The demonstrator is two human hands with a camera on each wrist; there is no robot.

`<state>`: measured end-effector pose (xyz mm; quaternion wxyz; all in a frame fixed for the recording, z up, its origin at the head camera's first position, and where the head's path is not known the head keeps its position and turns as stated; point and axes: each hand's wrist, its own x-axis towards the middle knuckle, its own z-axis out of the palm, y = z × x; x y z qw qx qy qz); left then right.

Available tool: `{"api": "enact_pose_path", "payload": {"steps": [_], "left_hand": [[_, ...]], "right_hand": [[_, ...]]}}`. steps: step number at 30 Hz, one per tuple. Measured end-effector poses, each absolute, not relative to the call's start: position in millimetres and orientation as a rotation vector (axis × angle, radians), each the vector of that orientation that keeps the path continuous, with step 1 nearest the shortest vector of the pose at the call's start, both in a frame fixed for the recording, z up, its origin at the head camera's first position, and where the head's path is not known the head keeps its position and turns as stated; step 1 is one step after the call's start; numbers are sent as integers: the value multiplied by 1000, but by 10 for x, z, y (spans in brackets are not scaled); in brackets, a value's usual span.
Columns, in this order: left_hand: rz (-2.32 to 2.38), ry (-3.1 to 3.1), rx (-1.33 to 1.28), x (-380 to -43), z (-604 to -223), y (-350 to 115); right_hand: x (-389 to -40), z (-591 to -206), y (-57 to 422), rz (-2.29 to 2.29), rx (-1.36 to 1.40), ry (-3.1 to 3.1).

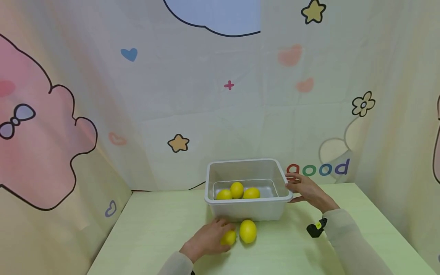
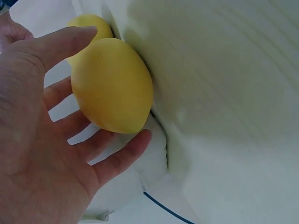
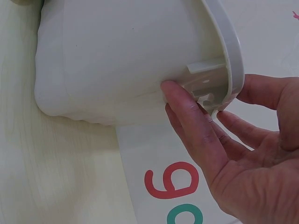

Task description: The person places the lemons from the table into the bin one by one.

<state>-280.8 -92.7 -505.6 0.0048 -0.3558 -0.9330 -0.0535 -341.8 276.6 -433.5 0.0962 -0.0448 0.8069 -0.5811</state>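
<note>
My left hand [image 1: 209, 237] reaches around a yellow lemon [image 1: 229, 238] on the table, in front of a light plastic bin [image 1: 247, 210]. In the left wrist view the lemon [image 2: 112, 86] lies between the thumb and loosely spread fingers, without a firm squeeze showing; some fingertips are hidden behind it. A second lemon [image 1: 248, 231] stands just to its right. My right hand [image 1: 311, 193] holds the bin's right end. In the right wrist view its thumb lies over the rim [image 3: 236, 60] and its fingers are underneath. Inside the bin are three lemons [image 1: 236, 190].
The pale wooden table [image 1: 161, 225] reaches back to a printed curtain [image 1: 206, 95] close behind the bin. More curtain hangs on both sides. A black strapped device [image 1: 317, 228] is on the right wrist.
</note>
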Motion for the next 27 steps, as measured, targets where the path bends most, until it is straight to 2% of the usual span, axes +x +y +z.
{"api": "enact_pose_path", "payload": {"steps": [17,27], "left_hand": [[-208,-3114,-1038,-2719,-5120,-891],[-135,-3063,-1082,-2722,-5121,-910]], "right_hand": [[-3399,-4313,2738,-1728,-122,2388],[-3388,-4308,2732,-1741,-125,2373]]}}
